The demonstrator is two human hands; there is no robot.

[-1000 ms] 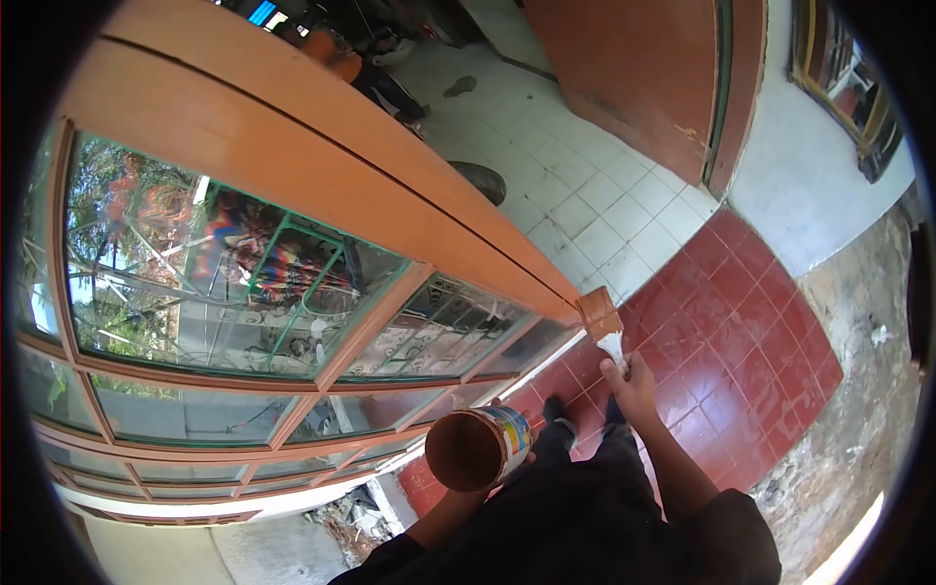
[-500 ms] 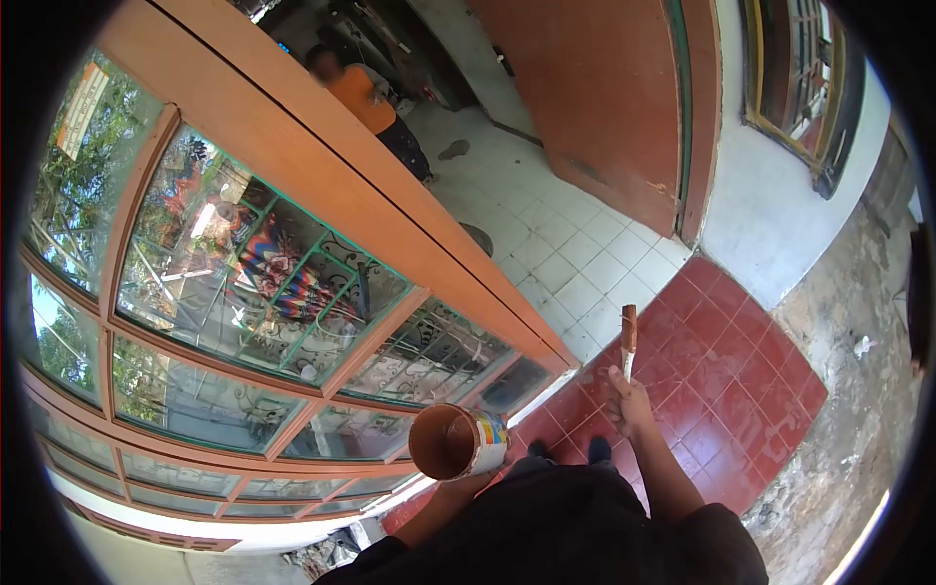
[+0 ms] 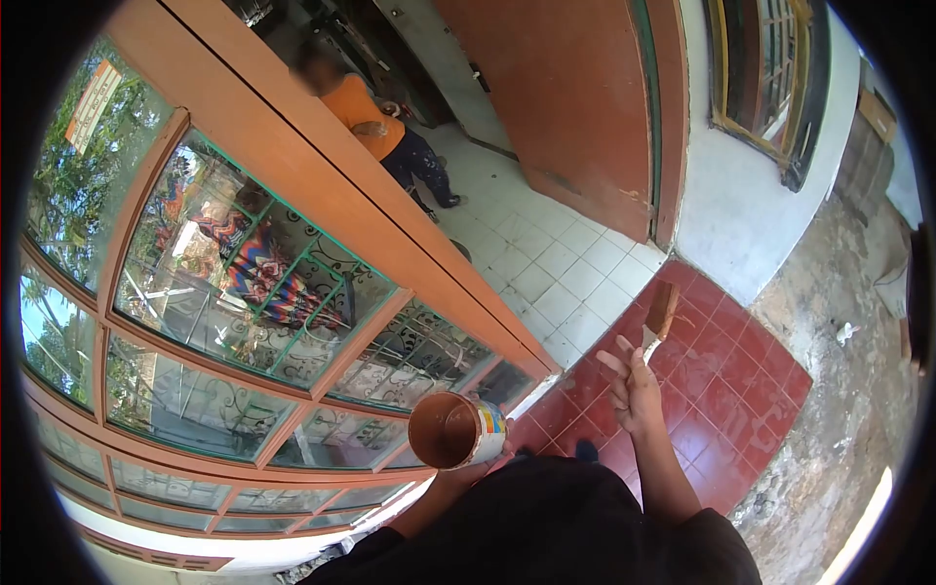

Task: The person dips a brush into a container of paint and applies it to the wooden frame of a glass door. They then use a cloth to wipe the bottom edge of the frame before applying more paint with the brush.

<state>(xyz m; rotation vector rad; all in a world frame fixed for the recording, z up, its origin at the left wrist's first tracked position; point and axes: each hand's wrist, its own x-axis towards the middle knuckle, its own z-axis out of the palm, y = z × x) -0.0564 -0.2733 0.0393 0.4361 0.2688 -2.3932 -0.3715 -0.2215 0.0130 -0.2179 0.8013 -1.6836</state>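
Observation:
My left hand point(image 3: 470, 475) grips a paint can point(image 3: 492, 432) from below and behind, most of its fingers hidden by the can. Brown-orange coating covers the can's inside, and a colourful label shows on its right side. In my right hand point(image 3: 636, 392) is a paintbrush point(image 3: 662, 314), pinched near the thumb with its brown, paint-covered bristles pointing up and away. The other fingers of that hand stretch out loosely to the left. Left of the can stands an orange-brown window frame point(image 3: 322, 161) with glass panes; neither the brush nor the can visibly touches it.
Ahead is a brown door point(image 3: 556, 88) beside a white-tiled floor point(image 3: 546, 268). A person in an orange shirt point(image 3: 363, 112) stands inside. Red tiles point(image 3: 721, 390) lie under my feet. To the right are a white wall point(image 3: 731, 210) and rough concrete point(image 3: 829, 429).
The brush has turned, showing its broad side, and moved slightly right. My right fingers have spread from the handle. The person in orange has moved nearer, and the view has shifted a little.

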